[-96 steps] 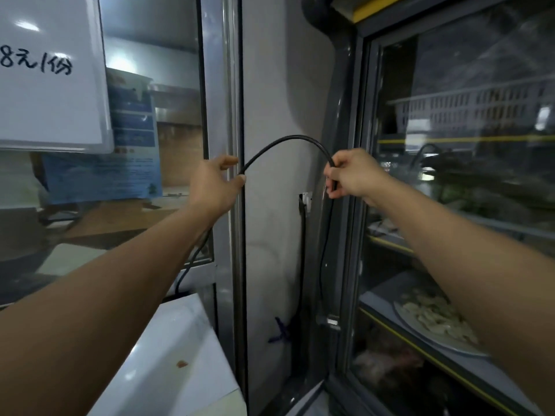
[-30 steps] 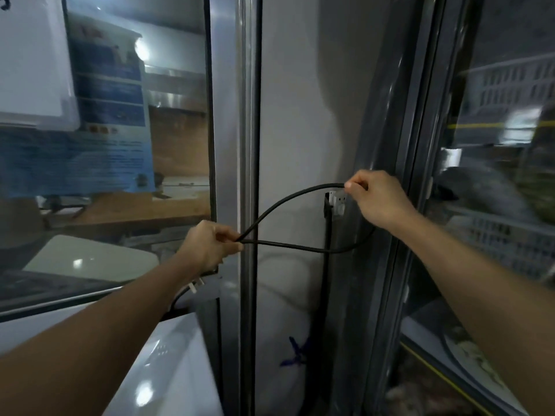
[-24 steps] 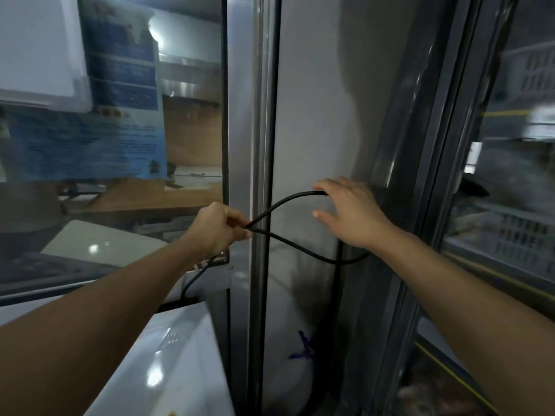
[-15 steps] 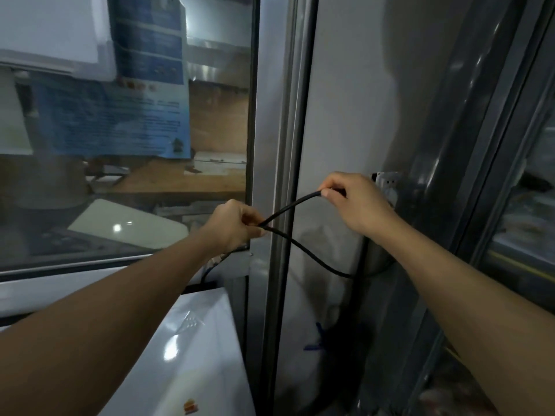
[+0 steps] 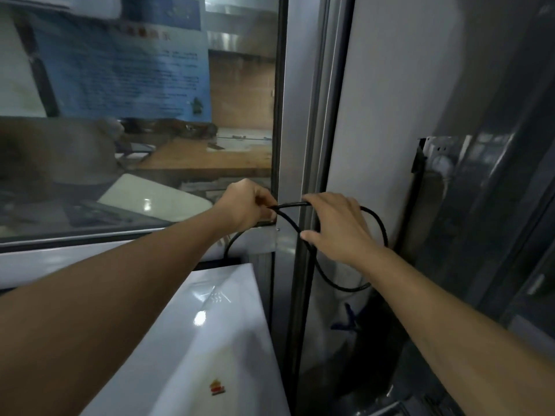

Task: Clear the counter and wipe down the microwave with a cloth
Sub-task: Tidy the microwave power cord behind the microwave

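Note:
A black power cord forms a loop in front of the metal window post. My left hand pinches the gathered cord beside the post. My right hand lies over the loop with fingers spread, the cord running under its fingertips and around its far side. The cord drops from my left hand behind the white microwave top, which fills the lower left. No cloth is in view.
A white wall socket sits on the wall to the right, with a dark glass cabinet door beyond it. A glass window with a blue poster is at left. A blue tie hangs low.
The cord, first a high arch between my hands, has been brought down and coiled into a loop. My right hand has moved left toward my left hand and spread its fingers over the loop.

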The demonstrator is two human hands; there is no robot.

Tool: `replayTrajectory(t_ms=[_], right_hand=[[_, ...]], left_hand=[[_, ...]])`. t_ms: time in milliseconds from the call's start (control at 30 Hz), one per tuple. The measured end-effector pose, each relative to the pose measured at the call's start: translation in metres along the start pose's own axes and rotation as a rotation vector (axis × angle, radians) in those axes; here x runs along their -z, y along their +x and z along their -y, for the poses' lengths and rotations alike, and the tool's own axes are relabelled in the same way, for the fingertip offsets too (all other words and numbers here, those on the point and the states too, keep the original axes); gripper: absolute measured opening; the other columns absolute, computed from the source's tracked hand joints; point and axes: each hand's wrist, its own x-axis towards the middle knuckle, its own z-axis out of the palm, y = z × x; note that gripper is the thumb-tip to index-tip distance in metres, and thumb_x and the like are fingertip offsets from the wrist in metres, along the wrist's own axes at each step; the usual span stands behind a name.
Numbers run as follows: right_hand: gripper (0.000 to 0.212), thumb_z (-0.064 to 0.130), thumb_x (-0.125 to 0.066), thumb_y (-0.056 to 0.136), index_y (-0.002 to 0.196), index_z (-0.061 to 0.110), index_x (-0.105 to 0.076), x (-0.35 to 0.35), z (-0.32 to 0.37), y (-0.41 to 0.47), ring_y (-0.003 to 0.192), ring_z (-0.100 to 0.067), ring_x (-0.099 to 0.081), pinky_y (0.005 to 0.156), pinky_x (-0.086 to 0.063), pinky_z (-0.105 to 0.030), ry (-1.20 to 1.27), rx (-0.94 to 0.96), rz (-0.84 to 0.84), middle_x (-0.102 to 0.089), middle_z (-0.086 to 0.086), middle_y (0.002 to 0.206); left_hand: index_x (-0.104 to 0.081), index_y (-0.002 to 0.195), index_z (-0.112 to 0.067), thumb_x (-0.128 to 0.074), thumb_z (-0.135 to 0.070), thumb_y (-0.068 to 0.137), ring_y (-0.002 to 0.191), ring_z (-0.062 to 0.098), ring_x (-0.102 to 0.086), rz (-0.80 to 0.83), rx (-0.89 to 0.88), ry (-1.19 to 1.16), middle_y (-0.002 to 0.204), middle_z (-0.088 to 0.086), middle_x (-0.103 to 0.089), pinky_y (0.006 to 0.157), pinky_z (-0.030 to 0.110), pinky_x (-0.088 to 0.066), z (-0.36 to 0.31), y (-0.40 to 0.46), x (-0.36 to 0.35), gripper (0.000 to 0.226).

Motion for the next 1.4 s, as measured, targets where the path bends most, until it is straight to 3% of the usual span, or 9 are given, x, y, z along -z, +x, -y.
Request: replayTrajectory(t_ms=[100,233,433,567,633,833,1133,1267,1400], right_hand=[[0.071,0.051,-0.061,0.083,0.139,0.018,-0.034,-0.019,0.016,0.006,0.124,-0.027,-0.04,0.106,-0.031,-0.042,0.043,-0.078,0.004,-0.046,-0.008,0.135],[0.047,0.044,-0.056,0.089,0.122,0.013,-0.046,-0.036,0.027,0.01,0.107,-0.027,-0.052,0.086,-0.043,-0.039,0.101,-0.108,-0.084,-0.056,-0.009,0.117],[0.02,0.035,-0.047,0.097,0.088,0.019,-0.055,-0.038,0.029,0.011,0.081,-0.023,-0.054,0.067,-0.038,-0.032,0.23,-0.16,-0.013,-0.056,-0.001,0.082],[0.037,0.039,-0.038,0.099,0.111,0.014,-0.062,-0.037,0.025,0.014,0.106,-0.024,-0.044,0.079,-0.032,-0.032,-0.121,-0.054,-0.04,-0.053,-0.007,0.109],[0.038,0.036,-0.038,0.1,0.113,0.008,-0.06,-0.038,0.025,0.015,0.102,-0.023,-0.043,0.074,-0.032,-0.031,-0.077,-0.093,-0.008,-0.047,-0.009,0.116],[0.026,0.031,-0.046,0.098,0.097,0.008,-0.056,-0.051,0.016,0.014,0.065,-0.012,-0.044,0.051,-0.029,-0.025,0.275,-0.224,0.033,-0.045,0.002,0.082],[0.018,0.024,-0.055,0.094,0.077,0.02,-0.055,-0.043,0.01,0.015,0.073,-0.021,-0.057,0.063,-0.041,-0.029,0.298,-0.204,0.03,-0.056,-0.002,0.073],[0.032,0.024,-0.057,0.093,0.063,0.02,-0.048,-0.054,0.011,0.014,0.07,-0.021,-0.058,0.054,-0.039,-0.027,0.331,-0.254,-0.015,-0.056,-0.002,0.068],[0.03,0.021,-0.059,0.091,0.064,0.01,-0.053,-0.079,0.012,0.012,0.07,-0.025,-0.066,0.07,-0.055,-0.037,0.491,-0.328,-0.045,-0.065,-0.011,0.074]], left_hand=[[-0.075,0.089,-0.016,-0.072,-0.015,0.081,0.081,0.013,-0.062,0.004,-0.008,0.007,0.085,0.001,-0.069,0.067,0.018,-0.045,0.001,0.0,0.0,0.009],[-0.075,0.089,-0.015,-0.072,-0.015,0.081,0.076,0.011,-0.06,0.0,-0.031,0.024,0.082,0.002,-0.068,0.064,0.015,-0.044,0.005,-0.001,0.003,0.008],[-0.074,0.091,-0.017,-0.07,-0.015,0.083,0.066,0.007,-0.052,0.036,-0.041,0.072,0.076,-0.003,-0.063,0.052,0.011,-0.038,0.005,-0.005,0.004,0.009],[-0.074,0.096,-0.016,-0.068,-0.014,0.084,0.062,0.004,-0.048,0.033,-0.054,0.095,0.076,-0.004,-0.06,0.051,0.012,-0.035,0.004,-0.003,0.001,0.013],[-0.073,0.097,-0.017,-0.067,-0.014,0.085,0.062,0.003,-0.048,0.038,-0.052,0.1,0.072,-0.007,-0.057,0.051,0.01,-0.033,0.003,-0.002,-0.001,0.014],[-0.073,0.1,-0.018,-0.066,-0.013,0.086,0.072,0.003,-0.052,0.074,-0.077,0.127,0.079,-0.008,-0.059,0.055,0.007,-0.033,0.001,-0.003,-0.004,0.017],[-0.064,0.098,-0.005,-0.064,-0.012,0.087,0.096,0.025,-0.06,0.099,-0.045,0.364,0.101,0.01,-0.066,0.087,0.033,-0.049,0.025,-0.012,0.014,0.013],[-0.07,0.1,-0.016,-0.063,-0.018,0.089,0.094,0.021,-0.06,0.149,-0.017,0.411,0.097,0.005,-0.069,0.083,0.031,-0.047,0.038,-0.018,0.018,0.014],[-0.068,0.106,-0.017,-0.067,-0.018,0.086,0.094,0.024,-0.06,0.126,-0.034,0.437,0.1,0.006,-0.067,0.083,0.033,-0.049,0.043,-0.02,0.013,0.02]])
